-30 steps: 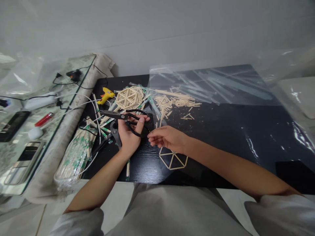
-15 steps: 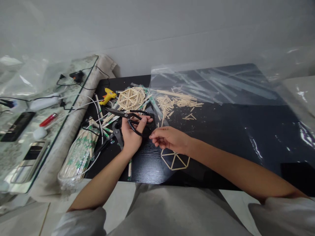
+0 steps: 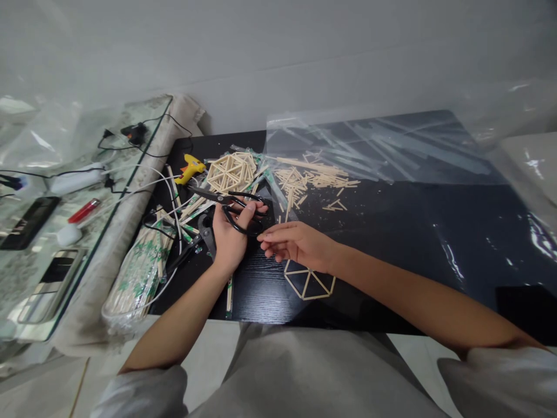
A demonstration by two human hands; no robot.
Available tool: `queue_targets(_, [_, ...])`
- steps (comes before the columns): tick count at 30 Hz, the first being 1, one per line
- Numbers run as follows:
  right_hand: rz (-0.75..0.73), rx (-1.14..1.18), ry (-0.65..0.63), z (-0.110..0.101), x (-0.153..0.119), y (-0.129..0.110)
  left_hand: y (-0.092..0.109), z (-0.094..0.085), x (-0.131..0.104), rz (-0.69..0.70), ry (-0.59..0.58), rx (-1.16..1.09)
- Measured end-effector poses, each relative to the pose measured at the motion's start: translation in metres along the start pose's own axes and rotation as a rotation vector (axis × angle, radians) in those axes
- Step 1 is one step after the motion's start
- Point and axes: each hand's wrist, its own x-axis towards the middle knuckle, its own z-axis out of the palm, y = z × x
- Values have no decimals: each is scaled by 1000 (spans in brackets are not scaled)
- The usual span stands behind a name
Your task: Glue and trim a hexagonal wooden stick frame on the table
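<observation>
Black-handled scissors (image 3: pixel 209 195) lie across my left hand (image 3: pixel 231 235), their blades pointing left and the handle loops toward the right. The thumb and fingers of this hand are wrapped about the handles. My right hand (image 3: pixel 300 245) reaches in from the right, thumb and forefinger pinched together beside the lower handle loop. What sits in that pinch, if anything, is too small to make out. Partly under the right hand, a flat wheel-like frame of wooden sticks (image 3: pixel 308 284) rests on the black table (image 3: pixel 391 244).
Behind the hands lie finished stick frames (image 3: pixel 230 173) and a heap of cut sticks (image 3: pixel 300 180). A yellow glue gun (image 3: pixel 190 169), pliers (image 3: pixel 207 232) and a bag of wrapped chopsticks (image 3: pixel 139 264) are at left. Clear plastic sheeting (image 3: pixel 369 145) covers the back right.
My right hand has shifted slightly left, its fingertips still by the scissors' handle loop. The scissors and left hand have moved slightly left and up.
</observation>
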Motion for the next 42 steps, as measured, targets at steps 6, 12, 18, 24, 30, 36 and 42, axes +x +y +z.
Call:
queue_targets(6, [20,-4,63,2,0,0,2,3,-2,51,7,39])
queue_targets(12, [65,25,97,4,0,-1,3,4,-4,135,7,89])
queue_targets(18, [104,58,116,4,0,-5,2,4,-5,154,2,100])
queue_targets(24, [87,17,121,4,0,-4,2,4,-4,180,4,125])
queue_targets(30, [71,-28,142,3,2,-2,2,5,-7,195,-2,144])
queue_targets(36, [23,-71,103,1,2,2,3,5,-6,129,5,115])
queue_targets(42, [-16,-127,45,2,-1,4,4,1,1,30,38,49])
